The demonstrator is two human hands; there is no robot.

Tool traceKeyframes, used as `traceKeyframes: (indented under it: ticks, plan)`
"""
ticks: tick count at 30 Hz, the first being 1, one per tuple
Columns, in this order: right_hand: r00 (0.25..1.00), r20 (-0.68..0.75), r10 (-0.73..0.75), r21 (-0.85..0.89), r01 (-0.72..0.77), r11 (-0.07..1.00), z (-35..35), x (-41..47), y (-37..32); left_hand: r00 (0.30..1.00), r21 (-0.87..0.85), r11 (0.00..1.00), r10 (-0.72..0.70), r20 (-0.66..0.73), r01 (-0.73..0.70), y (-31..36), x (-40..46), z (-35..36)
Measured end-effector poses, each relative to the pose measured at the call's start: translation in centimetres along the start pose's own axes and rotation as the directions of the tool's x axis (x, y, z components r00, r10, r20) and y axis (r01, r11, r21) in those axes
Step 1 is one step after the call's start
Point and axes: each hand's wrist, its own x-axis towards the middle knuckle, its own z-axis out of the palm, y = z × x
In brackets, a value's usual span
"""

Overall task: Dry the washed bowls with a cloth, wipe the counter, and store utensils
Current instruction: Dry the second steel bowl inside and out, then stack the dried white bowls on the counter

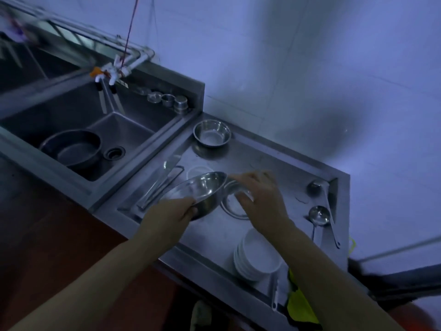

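above the counter (274, 161), left hand (171, 211) grips a tilted steel bowl (198, 189) by its near rim; right hand (260, 199), fingers curled, seems to pinch a clear lid (235, 187) beside it. best practice: steady the rim, fetch the yellow cloth (299, 304) at the counter's near corner.

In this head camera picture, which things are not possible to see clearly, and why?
- Right hand: motion blur smears the fingers; what they hold, and the grip, cannot be told.
- Round item on the counter: partly covered by that hand and the steel bowl in the left hand.
- Yellow-green cloth: partly hidden by the right forearm.
- Small steel cups behind the sink: too small and dim for details.
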Motion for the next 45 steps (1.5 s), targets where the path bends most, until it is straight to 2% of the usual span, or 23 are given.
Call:
traceKeyframes:
  ticks: [3, 8, 11, 13, 17, 25, 30, 33, 42, 45]
  plan:
    - [0.992, 0.126, -0.027, -0.076, 0.037, 0.996, 2.0, 2.3, 1.0, 0.996, 0.126, 0.988, 0.082, 0.018, -0.084, -1.1, 2.9, -0.4]
    - [0.994, 0.108, 0.004, -0.025, -0.001, 1.000, 5.0, 7.0, 4.2, 0.977, 0.289, 0.934, 0.209, 0.031, -0.209, -2.8, 9.4, -1.1]
    - [0.995, 0.069, 0.068, 0.024, -0.070, 0.997, 6.7, 10.2, 5.7, 0.953, 0.340, 0.896, 0.304, 0.003, -0.286, -3.9, 14.0, -1.2]
    - [0.991, 0.052, 0.124, 0.075, -0.128, 0.989, 8.0, 12.1, 6.8, 0.945, 0.392, 0.864, 0.322, 0.051, -0.315, -4.9, 16.8, -0.8]
    - [0.957, 0.117, 0.267, 0.130, -0.281, 0.951, 10.9, 15.6, 9.3, 0.910, 0.464, 0.787, 0.396, 0.125, -0.407, -7.1, 22.4, -0.6]
    - [0.858, 0.167, 0.485, 0.143, -0.508, 0.850, 18.2, 21.6, 14.0, 0.795, 0.392, 0.699, 0.577, 0.185, -0.598, -12.7, 34.3, 3.1]
    - [0.786, 0.104, 0.609, 0.098, -0.618, 0.780, 21.7, 22.6, 16.4, 0.785, 0.332, 0.711, 0.556, 0.273, -0.619, -16.7, 40.5, 7.2]
    - [0.743, 0.101, 0.662, 0.084, -0.669, 0.738, 22.9, 22.5, 17.1, 0.765, 0.303, 0.704, 0.563, 0.313, -0.642, -18.4, 42.5, 9.3]
    - [0.654, 0.052, 0.754, 0.144, -0.753, 0.643, 24.0, 22.0, 17.2, 0.711, 0.270, 0.658, 0.640, 0.292, -0.703, -20.6, 44.6, 12.8]
    - [0.633, 0.050, 0.773, 0.147, -0.770, 0.621, 23.9, 21.5, 17.1, 0.717, 0.251, 0.673, 0.630, 0.297, -0.696, -21.2, 44.7, 13.6]
